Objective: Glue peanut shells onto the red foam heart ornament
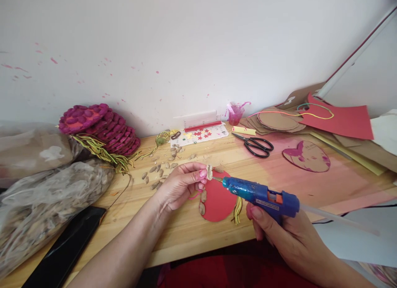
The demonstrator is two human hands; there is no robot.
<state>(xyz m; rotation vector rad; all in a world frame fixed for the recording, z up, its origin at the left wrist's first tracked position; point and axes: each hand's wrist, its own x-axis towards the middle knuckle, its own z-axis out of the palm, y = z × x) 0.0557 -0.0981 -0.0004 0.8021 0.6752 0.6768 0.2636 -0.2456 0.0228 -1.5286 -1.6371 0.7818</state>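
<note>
My left hand point(181, 184) pinches a small pale nutshell point(210, 172) between thumb and fingertips, just above a red paper disc point(218, 199). My right hand point(290, 238) grips a blue hot glue gun point(262, 195), whose nozzle touches the shell. The disc lies on the wooden table point(186, 230) with two shells stuck along its left edge and yellow-green threads point(237, 209) at its lower right.
Loose shells point(161, 168) are scattered behind my left hand. Magenta shell-covered discs point(99, 126) and plastic bags of shells point(40, 201) sit at the left. Black scissors point(257, 145), a star sticker sheet point(201, 135), cardboard cut-outs point(276, 120) and red paper point(341, 118) lie at the right.
</note>
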